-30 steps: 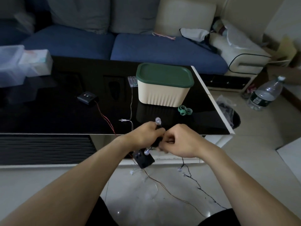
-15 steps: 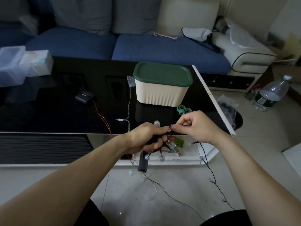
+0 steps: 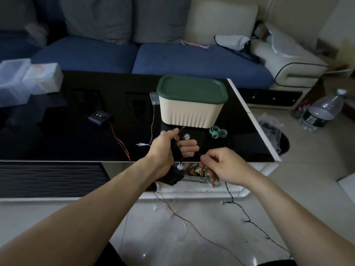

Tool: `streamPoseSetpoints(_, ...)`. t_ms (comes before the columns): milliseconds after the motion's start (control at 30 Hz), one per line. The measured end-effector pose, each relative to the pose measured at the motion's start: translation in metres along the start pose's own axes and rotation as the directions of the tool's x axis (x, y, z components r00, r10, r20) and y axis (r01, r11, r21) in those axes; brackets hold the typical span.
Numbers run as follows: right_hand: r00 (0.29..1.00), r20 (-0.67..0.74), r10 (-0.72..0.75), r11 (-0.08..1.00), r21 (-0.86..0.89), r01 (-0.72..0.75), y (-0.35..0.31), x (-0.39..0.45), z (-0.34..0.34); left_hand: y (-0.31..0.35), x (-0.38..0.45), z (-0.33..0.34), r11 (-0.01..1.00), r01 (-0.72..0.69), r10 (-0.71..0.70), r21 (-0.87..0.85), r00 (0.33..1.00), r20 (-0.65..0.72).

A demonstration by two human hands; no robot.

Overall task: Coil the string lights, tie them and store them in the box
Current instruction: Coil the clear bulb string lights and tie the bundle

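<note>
From the head camera, a glossy black table (image 3: 76,135) stands before a blue sofa (image 3: 134,58) with grey cushions, on a pale tiled floor (image 3: 172,242). A water bottle (image 3: 324,112) stands on the floor at right; its dark label is too blurred to read, and no other writing can be made out.

On the table sits the cream box (image 3: 190,114), its green lid (image 3: 192,89) on, with green ties (image 3: 218,132) just beside it. A small black battery pack (image 3: 99,117) lies to the left, trailing a red wire.

The left hand (image 3: 169,150) grips a partly coiled bundle of string lights (image 3: 177,150), fingers curled round it, above the table's near edge. The bundle's long axis runs roughly upright, a black pack hanging at its lower end. The right hand (image 3: 224,166) pinches the black wire near the bundle; the loose remainder trails down across the floor to the right.
</note>
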State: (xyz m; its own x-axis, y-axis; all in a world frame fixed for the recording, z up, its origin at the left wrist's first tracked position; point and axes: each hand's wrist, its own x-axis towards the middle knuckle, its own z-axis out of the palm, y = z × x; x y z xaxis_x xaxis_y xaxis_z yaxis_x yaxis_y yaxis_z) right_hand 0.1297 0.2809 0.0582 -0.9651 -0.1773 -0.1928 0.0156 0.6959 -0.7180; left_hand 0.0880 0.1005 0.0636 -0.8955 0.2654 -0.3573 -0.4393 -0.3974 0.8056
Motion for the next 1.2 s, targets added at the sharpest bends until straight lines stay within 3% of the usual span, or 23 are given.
streamPoseSetpoints(133, 0.971, -0.232, -0.057, 0.998, 0.014, 0.062, -0.005, 0.004, 0.003, 0.0, 0.003, -0.003, 0.996, -0.006, 0.007, 0.085, 1.0, -0.009)
streamPoseSetpoints(300, 0.999, 0.007, -0.043, 0.995, -0.086, 0.044, -0.016, 0.002, 0.014, 0.009, 0.0, -0.007, 0.999, 0.046, -0.046, 0.003, 0.997, 0.063)
streamPoseSetpoints(400, 0.996, 0.051, -0.075, 0.99, -0.114, 0.08, -0.026, -0.001, 0.023, 0.011, -0.007, -0.001, 0.996, 0.058, -0.047, -0.065, 0.987, 0.155)
streamPoseSetpoints(467, 0.992, 0.068, -0.109, 0.978, -0.169, 0.119, -0.029, -0.001, 0.028, 0.004, -0.006, 0.001, 0.999, 0.037, -0.042, 0.031, 0.987, 0.156)
streamPoseSetpoints(500, 0.989, 0.095, -0.113, 0.969, -0.208, 0.131, -0.03, -0.002, 0.03, 0.0, -0.003, 0.0, 0.987, 0.001, -0.023, 0.162, 0.991, 0.129)
streamPoseSetpoints(567, 0.981, 0.17, -0.091, 0.957, -0.256, 0.134, -0.027, -0.002, 0.03, -0.008, 0.001, -0.002, 0.875, -0.079, 0.017, 0.478, 0.991, 0.132)
streamPoseSetpoints(667, 0.975, 0.217, -0.034, 0.953, -0.287, 0.098, -0.024, -0.002, 0.024, -0.018, 0.0, -0.006, 0.591, -0.151, -0.015, 0.793, 0.98, 0.198)
streamPoseSetpoints(733, 0.979, 0.205, -0.016, 0.966, -0.25, 0.068, -0.023, -0.001, 0.021, -0.023, 0.001, -0.007, 0.489, -0.121, -0.04, 0.864, 0.986, 0.161)
streamPoseSetpoints(900, 0.972, 0.233, -0.035, 0.994, -0.093, 0.058, -0.026, -0.005, 0.012, -0.019, 0.004, -0.003, 0.386, -0.118, -0.084, 0.915, 0.983, 0.163)
streamPoseSetpoints(1000, 0.969, 0.245, -0.043, 0.996, -0.062, 0.06, -0.022, -0.004, 0.003, -0.02, 0.001, -0.002, 0.402, -0.122, -0.17, 0.907, 0.964, 0.205)
streamPoseSetpoints(1100, 0.977, 0.212, -0.032, 0.999, 0.01, 0.03, -0.013, -0.001, -0.01, -0.022, 0.0, -0.005, 0.477, -0.084, -0.322, 0.875, 0.91, 0.262)
streamPoseSetpoints(1200, 0.956, 0.283, -0.077, 0.997, 0.045, 0.067, -0.007, -0.003, -0.018, -0.018, -0.001, -0.007, 0.576, -0.024, -0.361, 0.817, 0.889, 0.281)
